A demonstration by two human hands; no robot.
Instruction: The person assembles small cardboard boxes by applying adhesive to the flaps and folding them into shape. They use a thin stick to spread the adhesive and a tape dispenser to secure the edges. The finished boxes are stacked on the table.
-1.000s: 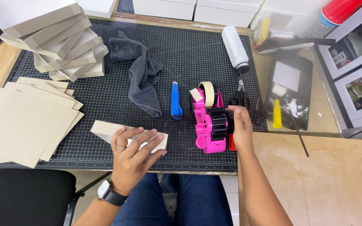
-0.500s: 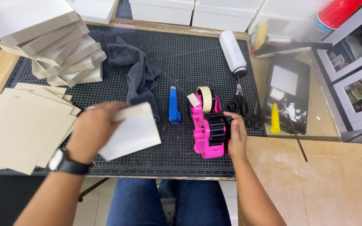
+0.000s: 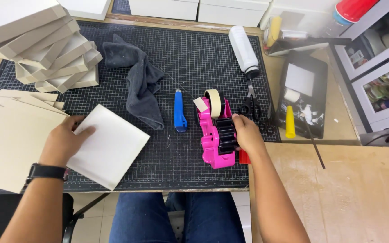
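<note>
My left hand (image 3: 63, 140) holds a flat white square card (image 3: 109, 146) by its left edge, low over the black cutting mat (image 3: 190, 58). My right hand (image 3: 247, 133) is wrapped around the black handle of a pink tape dispenser (image 3: 214, 135) that stands on the mat with a roll of beige tape (image 3: 214, 101) at its far end. A blue utility knife (image 3: 179, 110) lies just left of the dispenser. A wristwatch (image 3: 47, 171) sits on my left wrist.
A grey cloth (image 3: 140, 81) lies on the mat. Stacked folded cardboard boxes (image 3: 46, 49) sit at the far left, flat cardboard sheets (image 3: 5, 135) below them. Scissors (image 3: 251, 104), a white bottle (image 3: 244, 50), a black tray (image 3: 303, 96) and a yellow tool (image 3: 290, 121) lie to the right.
My left hand lifted the white piece from the mat's front edge and swung it left; it now shows as a flat square card. The right hand stayed on the dispenser.
</note>
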